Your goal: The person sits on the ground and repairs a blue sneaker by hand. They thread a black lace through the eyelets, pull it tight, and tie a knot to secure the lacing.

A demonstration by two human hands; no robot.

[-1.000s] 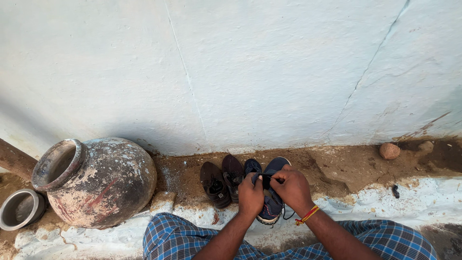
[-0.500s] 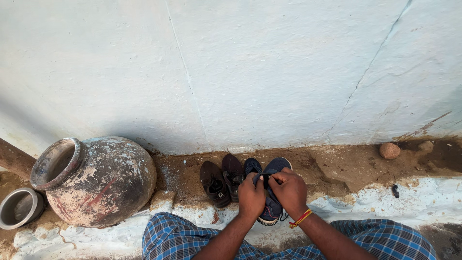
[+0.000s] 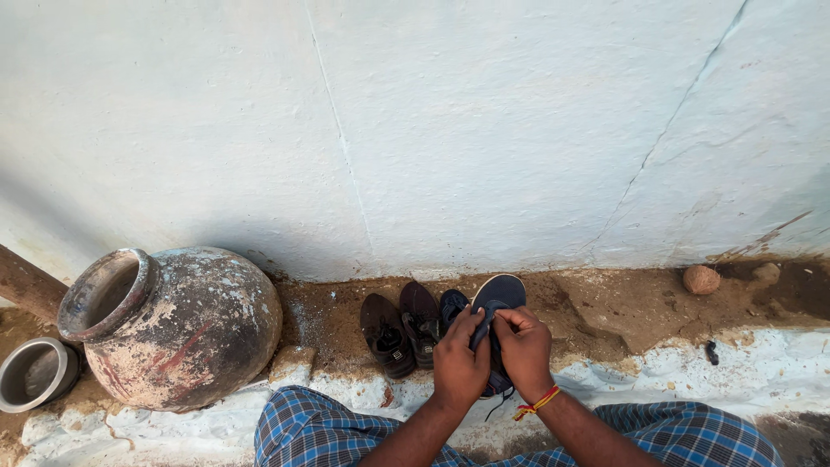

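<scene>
Left hand (image 3: pixel 458 367): we see its grip closed on the near part of the blue shoe (image 3: pixel 497 298), fingers curled over the upper.
Right hand (image 3: pixel 524 350): its grip is pinched shut on the same shoe from the right side; whether it holds a lace or the tongue we cannot tell. A red and yellow thread (image 3: pixel 536 403) circles its wrist.
Blue shoe: on the dirt floor (image 3: pixel 622 307) at the foot of the wall, toe pointing toward the wall, directly in front of us and partly covered by both hands. A dark lace end (image 3: pixel 497 406) hangs below the hands.
Second blue shoe (image 3: pixel 451 304): just beside the first, on its left, touching it.
Dark brown shoes (image 3: pixel 402 333): a pair lying left of the blue ones, side by side.
Clay pot (image 3: pixel 177 324): large, worn, tilted with its mouth to the left, well apart from the shoes.
Metal bowl (image 3: pixel 33 374): at the far left, just beside the pot.
Round stone (image 3: pixel 701 279): on the floor to the right, near the wall (image 3: pixel 484 130).
Checked cloth (image 3: pixel 320 428): blue, covering our knees at the lower edge.
</scene>
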